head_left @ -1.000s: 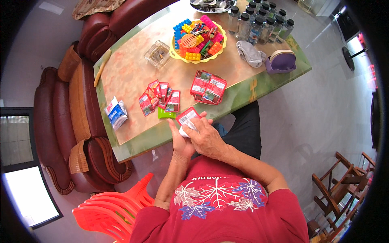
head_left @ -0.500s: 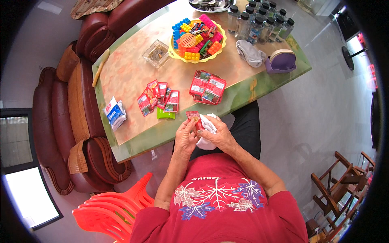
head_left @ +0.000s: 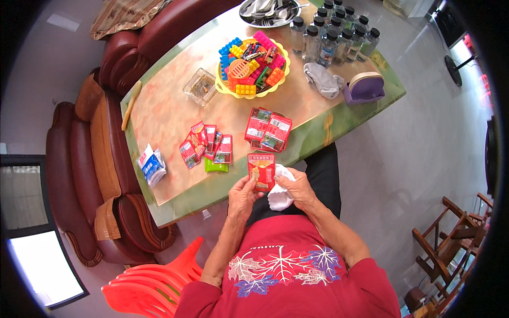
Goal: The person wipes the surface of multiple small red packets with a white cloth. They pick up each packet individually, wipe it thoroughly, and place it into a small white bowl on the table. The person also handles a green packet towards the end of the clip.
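Observation:
My left hand (head_left: 244, 196) pinches the lower left edge of a small red snack packet (head_left: 262, 165), held upright just off the table's near edge. In my right hand (head_left: 300, 188) a white cloth (head_left: 280, 197) is bunched up, its folds against the packet's right side. Beyond the packet lies a stack of similar red packets (head_left: 269, 130). To the left, several more red packets (head_left: 194, 139) are fanned out on the table, with a green packet (head_left: 216, 167) partly under them.
The table (head_left: 159, 106) bears a yellow basket (head_left: 219, 85) of toy blocks, a glass ashtray (head_left: 200, 87), capped bottles (head_left: 327, 49), a grey cloth (head_left: 323, 80), a purple container (head_left: 366, 91), a cutlery plate (head_left: 289, 22) and a blue-white pack (head_left: 152, 166). Red plastic chairs (head_left: 154, 286) stand at my lower left.
The packet has come out from behind the cloth and now shows its broad face. My right hand has shifted right with the cloth. The view has tilted slightly.

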A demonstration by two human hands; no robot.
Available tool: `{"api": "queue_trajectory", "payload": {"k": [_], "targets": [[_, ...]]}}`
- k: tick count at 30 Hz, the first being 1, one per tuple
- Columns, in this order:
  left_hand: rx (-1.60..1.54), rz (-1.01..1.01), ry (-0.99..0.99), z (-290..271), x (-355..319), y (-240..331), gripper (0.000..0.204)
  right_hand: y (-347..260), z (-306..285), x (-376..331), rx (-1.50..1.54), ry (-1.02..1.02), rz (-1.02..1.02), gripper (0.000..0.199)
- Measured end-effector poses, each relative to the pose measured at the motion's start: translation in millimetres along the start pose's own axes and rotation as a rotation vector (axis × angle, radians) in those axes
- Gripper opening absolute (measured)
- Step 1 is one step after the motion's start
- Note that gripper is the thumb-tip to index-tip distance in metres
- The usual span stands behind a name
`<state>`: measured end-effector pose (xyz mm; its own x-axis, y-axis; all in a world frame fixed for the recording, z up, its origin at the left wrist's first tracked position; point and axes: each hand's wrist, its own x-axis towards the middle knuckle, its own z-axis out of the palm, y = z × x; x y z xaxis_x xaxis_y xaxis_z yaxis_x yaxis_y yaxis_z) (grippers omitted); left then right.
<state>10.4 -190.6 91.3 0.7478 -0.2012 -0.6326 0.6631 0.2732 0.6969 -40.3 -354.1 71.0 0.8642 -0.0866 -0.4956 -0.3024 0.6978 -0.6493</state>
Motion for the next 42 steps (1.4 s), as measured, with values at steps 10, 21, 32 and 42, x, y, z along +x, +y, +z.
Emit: {"api": "queue_trajectory", "payload": {"k": [10,21,32,42], "targets": [[0.089,0.076,0.127,-5.1,81.6,27.6,0.023,1.7,-102.5,-11.0,-0.1,0.268,-0.086,0.017],[-0.122,-0.105,0.169,24.2,108.9,-12.4,0.029,-2.4,-113.6,1.0,0.157,0.251,0.003,0.026],[0.146,-0.043,0.264,33.0,109.7,-13.5,0.025,-0.4,-113.1,2.1,0.131,0.299,0.015,0.025],[0.8,0.689,0.936,-72.0,118.7,-5.7,0.042,-0.4,-109.1,6.3,0.079,0.272,0.016,0.024]]}}
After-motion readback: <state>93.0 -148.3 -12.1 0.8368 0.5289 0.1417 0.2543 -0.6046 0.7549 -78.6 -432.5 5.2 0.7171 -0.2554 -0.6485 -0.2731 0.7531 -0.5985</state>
